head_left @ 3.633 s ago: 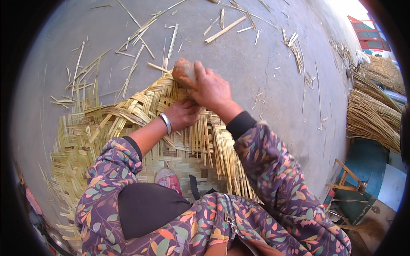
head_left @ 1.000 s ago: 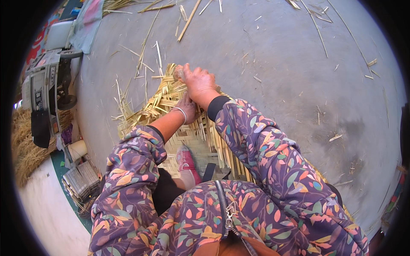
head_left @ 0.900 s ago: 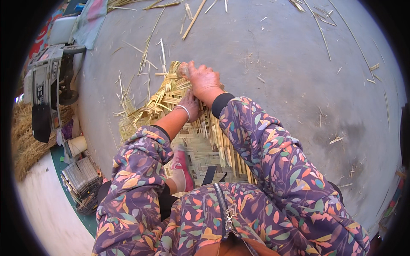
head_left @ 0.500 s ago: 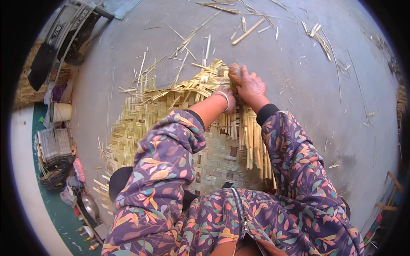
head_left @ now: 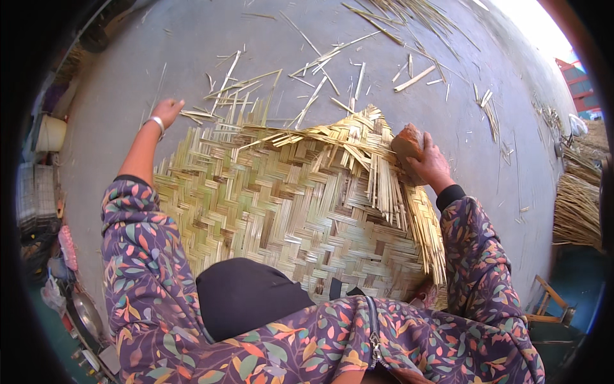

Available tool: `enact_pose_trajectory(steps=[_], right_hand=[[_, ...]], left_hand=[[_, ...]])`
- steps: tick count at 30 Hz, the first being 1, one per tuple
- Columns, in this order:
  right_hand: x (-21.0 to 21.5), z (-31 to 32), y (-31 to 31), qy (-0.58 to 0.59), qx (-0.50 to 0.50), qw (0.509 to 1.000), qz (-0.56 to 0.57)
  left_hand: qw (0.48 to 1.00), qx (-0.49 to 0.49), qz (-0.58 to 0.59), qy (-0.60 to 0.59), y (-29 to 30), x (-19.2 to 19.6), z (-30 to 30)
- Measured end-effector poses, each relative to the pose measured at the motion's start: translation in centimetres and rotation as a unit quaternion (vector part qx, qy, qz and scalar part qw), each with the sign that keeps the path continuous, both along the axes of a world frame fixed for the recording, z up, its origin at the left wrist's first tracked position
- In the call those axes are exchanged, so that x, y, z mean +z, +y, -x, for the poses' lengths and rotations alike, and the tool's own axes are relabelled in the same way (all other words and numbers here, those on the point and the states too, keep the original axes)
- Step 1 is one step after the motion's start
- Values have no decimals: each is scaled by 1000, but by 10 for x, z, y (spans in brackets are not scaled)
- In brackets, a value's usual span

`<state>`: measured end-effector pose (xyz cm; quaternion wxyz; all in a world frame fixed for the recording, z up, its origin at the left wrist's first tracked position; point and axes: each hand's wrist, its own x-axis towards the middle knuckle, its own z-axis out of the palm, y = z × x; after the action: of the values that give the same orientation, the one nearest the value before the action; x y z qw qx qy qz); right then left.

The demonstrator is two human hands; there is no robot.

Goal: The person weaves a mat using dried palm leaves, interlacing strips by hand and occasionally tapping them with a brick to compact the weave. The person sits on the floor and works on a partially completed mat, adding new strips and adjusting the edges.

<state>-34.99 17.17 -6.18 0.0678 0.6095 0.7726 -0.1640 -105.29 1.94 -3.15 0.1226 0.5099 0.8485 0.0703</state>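
Note:
A mat (head_left: 275, 198) woven from flat split reeds in green, yellow and brown lies before me. At its far right corner the strips fold over into a pointed, plaited edge (head_left: 368, 128); loose ends hang back across the weave. My right hand (head_left: 432, 163) grips a rough reddish-brown stone (head_left: 407, 148) beside this folded corner. What lies under the stone is hidden. My left hand (head_left: 167, 113), a pale bracelet on its wrist, is off the mat's far left edge with fingers stretched out. Loose reed strips (head_left: 198, 115) jut out close to its fingertips.
Split reed pieces (head_left: 320, 61) litter the grey floor (head_left: 499, 185) beyond the mat. A reed bundle (head_left: 579, 208) lies at the right, above a wooden frame (head_left: 547, 301). Along the left stand a cream bucket (head_left: 51, 133) and a metal bowl (head_left: 87, 313). My dark-clad knee (head_left: 249, 297) covers the mat's near edge.
My left hand has left the folded corner and swung out to the far left. My right hand still holds the stone, now to the right of the fold. The view has shifted, baring more mat.

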Motion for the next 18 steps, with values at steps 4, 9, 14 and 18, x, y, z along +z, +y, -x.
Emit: enact_pose_trajectory(steps=[4,9,14,18], right_hand=[[-11,-10,-3,-1,-7,1000,-10],[-25,-23,-6,26,10,999,-37],[-24,-24,-12,48,16,997,-54],[-21,-22,-13,17,-13,999,-31]], left_hand=[[972,139,71,-177,-44,-69,32],[883,185,201,-382,-31,-65,6],[831,53,369,-413,-16,-78,-22],[804,13,324,-499,-29,-90,-63]])
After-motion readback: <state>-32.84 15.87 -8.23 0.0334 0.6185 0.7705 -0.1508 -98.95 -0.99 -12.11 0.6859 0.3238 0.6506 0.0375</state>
